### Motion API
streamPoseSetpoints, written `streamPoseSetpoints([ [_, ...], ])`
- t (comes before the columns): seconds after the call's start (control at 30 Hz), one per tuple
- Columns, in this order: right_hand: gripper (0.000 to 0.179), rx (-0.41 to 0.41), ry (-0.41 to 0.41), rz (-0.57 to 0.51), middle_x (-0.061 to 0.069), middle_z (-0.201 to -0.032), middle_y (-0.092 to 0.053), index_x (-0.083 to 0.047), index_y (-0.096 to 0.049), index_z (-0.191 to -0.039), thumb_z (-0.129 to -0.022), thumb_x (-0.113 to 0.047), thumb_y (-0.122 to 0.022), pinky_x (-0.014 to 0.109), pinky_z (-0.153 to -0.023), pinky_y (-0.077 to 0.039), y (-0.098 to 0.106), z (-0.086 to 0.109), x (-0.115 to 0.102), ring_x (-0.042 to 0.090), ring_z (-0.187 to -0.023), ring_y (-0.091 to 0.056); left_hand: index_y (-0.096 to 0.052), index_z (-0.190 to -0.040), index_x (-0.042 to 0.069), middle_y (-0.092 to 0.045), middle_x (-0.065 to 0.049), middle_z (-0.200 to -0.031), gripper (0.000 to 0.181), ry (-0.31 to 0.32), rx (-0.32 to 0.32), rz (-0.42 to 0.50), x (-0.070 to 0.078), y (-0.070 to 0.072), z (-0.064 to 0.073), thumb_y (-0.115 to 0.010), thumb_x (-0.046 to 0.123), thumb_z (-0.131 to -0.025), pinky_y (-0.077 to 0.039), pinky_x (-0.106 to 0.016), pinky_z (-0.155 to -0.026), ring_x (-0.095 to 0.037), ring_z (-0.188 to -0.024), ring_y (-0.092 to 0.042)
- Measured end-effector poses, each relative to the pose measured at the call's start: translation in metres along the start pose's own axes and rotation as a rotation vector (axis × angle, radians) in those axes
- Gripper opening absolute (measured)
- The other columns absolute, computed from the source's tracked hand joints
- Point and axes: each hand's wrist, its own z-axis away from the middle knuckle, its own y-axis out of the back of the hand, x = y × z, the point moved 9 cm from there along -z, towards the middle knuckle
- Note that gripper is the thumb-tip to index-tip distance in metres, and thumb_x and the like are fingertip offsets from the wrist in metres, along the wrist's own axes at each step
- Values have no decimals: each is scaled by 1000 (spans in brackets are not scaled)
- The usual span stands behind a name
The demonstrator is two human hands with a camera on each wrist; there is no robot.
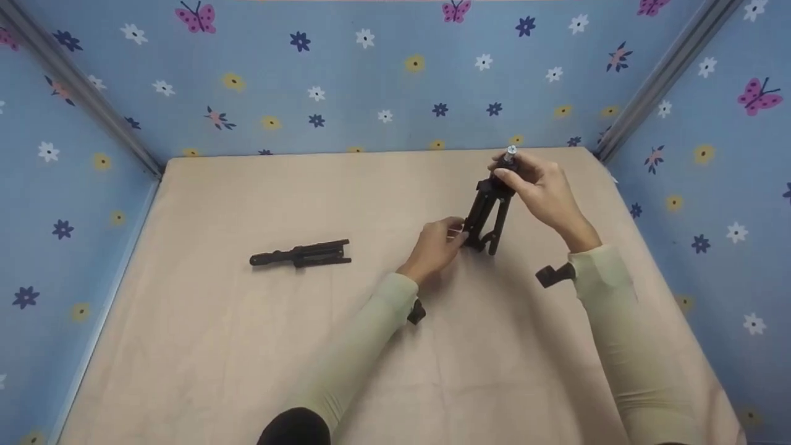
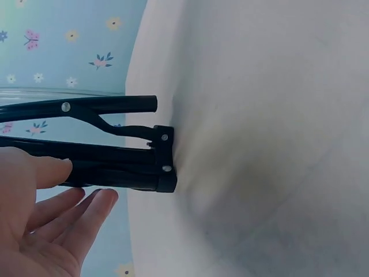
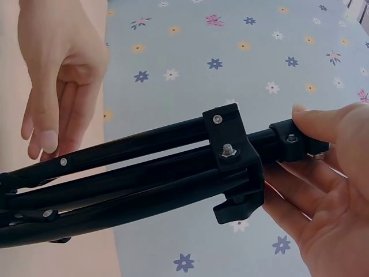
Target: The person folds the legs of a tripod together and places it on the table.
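My right hand [image 1: 544, 188] holds a black folding tripod stand [image 1: 485, 213] by its upper end, thumb and fingers round the collar below a silver screw top [image 1: 511, 151]. The stand tilts, its folded legs [image 2: 109, 153] pointing down. My left hand [image 1: 435, 247] is beside the lower legs. In the left wrist view its thumb overlaps a leg, while the other fingers are loosely bent and spread below. A clamp with a knob [image 3: 239, 208] shows near the top of the legs. To the left, a second black folded stand [image 1: 300, 253] lies on the cloth-covered table [image 1: 204, 346].
Blue floral panels [image 1: 395, 80] stand behind the table and along both sides, with grey posts [image 1: 670, 80] at the far corners. Small black camera mounts [image 1: 554, 275] stick out from both wrists.
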Motion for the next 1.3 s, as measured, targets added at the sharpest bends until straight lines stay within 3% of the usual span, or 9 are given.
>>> streamPoseSetpoints([
  [0.23,27,28,4,23,10,-123,-78,-10,-74,-133,-107,-17,-70,22,-97,-59,0,0,2,17,-112,-74,-58,-149,-1,-68,-15,-141,44,5,-31,2,3,1,1,-64,16,-109,-58,-25,-103,-25,-127,-69],
  [0.37,32,39,10,7,10,-124,-77,-12,-71,-138,-107,-16,-70,29,-104,-58,-3,1,3,19,-115,-73,-60,-148,0,-67,-14,-143,41,-61,63,8,16,18,3,-64,15,-110,-56,-27,-105,-26,-128,-67],
  [0.5,39,45,26,-35,12,-128,-76,-11,-67,-144,-105,-10,-71,36,-110,-55,-6,3,5,22,-121,-72,-64,-142,2,-68,-11,-138,34,-236,240,29,60,48,5,-62,14,-111,-54,-23,-107,-23,-124,-67],
  [0.6,42,67,30,-36,15,-130,-74,-5,-65,-146,-104,-5,-70,37,-111,-54,-6,5,8,19,-121,-71,-66,-141,4,-69,-9,-136,33,-360,309,0,103,66,3,-62,18,-111,-51,-21,-108,-21,-123,-66],
  [0.73,44,112,39,12,20,-135,-71,4,-60,-147,-104,2,-68,35,-113,-54,-3,7,10,23,-124,-69,-63,-149,9,-65,-5,-146,41,-454,275,-102,152,71,-6,-60,29,-112,-44,-20,-115,-16,-134,-60],
  [0.83,49,137,40,38,21,-141,-67,6,-56,-150,-103,3,-68,37,-114,-53,-2,9,11,30,-129,-67,-57,-156,14,-59,-2,-155,47,-478,208,-168,174,65,-14,-58,34,-113,-40,-22,-119,-15,-142,-54],
  [0.93,60,151,49,30,20,-147,-63,4,-48,-156,-101,3,-71,38,-117,-50,-1,14,13,32,-135,-63,-57,-156,17,-59,-2,-156,46,-477,177,-212,183,59,-20,-57,33,-113,-42,-20,-117,-15,-143,-54],
  [1.1,71,203,93,0,20,-156,-55,4,-41,-160,-98,8,-74,47,-123,-43,1,27,20,34,-143,-55,-67,-145,14,-68,-1,-145,35,-480,222,-237,186,61,-23,-60,24,-112,-46,-16,-110,-15,-130,-64],
  [1.3,59,252,21,-32,21,-143,-65,3,-54,-152,-97,6,-75,53,-113,-52,-1,58,52,30,-128,-64,-71,-138,14,-73,-1,-137,29,-529,255,-204,185,67,-19,-64,19,-110,-49,-17,-106,-15,-120,-69],
])
